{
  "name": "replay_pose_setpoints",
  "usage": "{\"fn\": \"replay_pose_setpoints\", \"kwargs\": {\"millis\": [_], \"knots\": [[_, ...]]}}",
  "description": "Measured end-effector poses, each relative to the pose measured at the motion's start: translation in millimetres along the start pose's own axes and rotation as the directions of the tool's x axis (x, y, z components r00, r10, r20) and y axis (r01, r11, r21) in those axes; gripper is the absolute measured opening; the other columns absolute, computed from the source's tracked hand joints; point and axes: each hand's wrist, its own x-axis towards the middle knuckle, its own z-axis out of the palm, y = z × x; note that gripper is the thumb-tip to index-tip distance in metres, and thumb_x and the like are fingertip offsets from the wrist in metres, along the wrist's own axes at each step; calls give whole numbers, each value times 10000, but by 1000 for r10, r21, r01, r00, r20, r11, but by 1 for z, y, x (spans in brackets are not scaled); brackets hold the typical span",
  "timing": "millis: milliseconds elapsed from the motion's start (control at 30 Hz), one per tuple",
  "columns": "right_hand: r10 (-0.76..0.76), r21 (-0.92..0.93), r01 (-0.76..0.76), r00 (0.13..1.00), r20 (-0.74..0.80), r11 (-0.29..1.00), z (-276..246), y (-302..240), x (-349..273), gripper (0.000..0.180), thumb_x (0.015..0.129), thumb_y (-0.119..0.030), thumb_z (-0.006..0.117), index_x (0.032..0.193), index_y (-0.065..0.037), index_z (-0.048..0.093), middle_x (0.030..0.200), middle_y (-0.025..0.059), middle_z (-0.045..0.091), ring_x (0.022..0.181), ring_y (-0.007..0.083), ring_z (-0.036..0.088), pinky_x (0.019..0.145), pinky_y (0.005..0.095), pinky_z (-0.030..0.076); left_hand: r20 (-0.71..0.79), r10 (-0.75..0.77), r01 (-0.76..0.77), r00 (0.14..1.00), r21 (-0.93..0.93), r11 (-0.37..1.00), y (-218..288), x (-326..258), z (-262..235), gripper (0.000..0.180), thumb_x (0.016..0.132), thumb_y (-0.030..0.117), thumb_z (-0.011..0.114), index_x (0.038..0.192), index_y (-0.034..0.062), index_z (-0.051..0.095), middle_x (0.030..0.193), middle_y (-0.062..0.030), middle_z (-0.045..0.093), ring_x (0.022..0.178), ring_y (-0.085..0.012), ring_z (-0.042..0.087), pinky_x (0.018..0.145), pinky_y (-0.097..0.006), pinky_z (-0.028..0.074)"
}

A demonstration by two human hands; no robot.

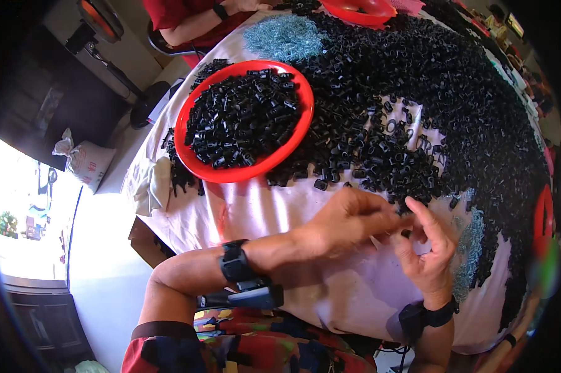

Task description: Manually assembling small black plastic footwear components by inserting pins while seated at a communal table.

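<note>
Nearest the viewer, the person's left hand (349,219) and right hand (424,248) meet fingertip to fingertip above a pale cloth-covered table (268,208); both wear black wrist straps. The left fingers are drawn together in a pinch, the right fingers loosely curled with the forefinger raised; a small black plastic piece (406,233) sits where the fingertips meet, though which hand grips it cannot be told. Just beyond the hands spreads a vast heap of black plastic pieces (417,93); a red round tray (242,118) filled with the same pieces stands left of it; farther off lies a blue-grey pile of small metal springs (285,36); at the far edge sits another person in a red sleeve (187,15).
</note>
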Motion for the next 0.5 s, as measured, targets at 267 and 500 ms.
{"fn": "replay_pose_setpoints", "kwargs": {"millis": [267,500], "knots": [[-184,9,185,981,-59,983,7,13,9,235,890,-49,710,1116,12,723,887,120,744,739,278,700,645,359,545,-515,235,-459,825,-366,809,35,-44,-109,344,1080,227,569,1258,-64,617,1200,-208,726,982,-203,748,780,-249,608],[-39,-128,22,990,-138,992,-13,34,8,192,900,-20,710,1086,16,739,915,137,733,812,297,692,724,379,551,-455,371,-420,810,-7,907,40,-44,-78,463,1067,243,587,1424,-50,546,1260,-199,705,1064,-233,732,838,-286,597]]}}
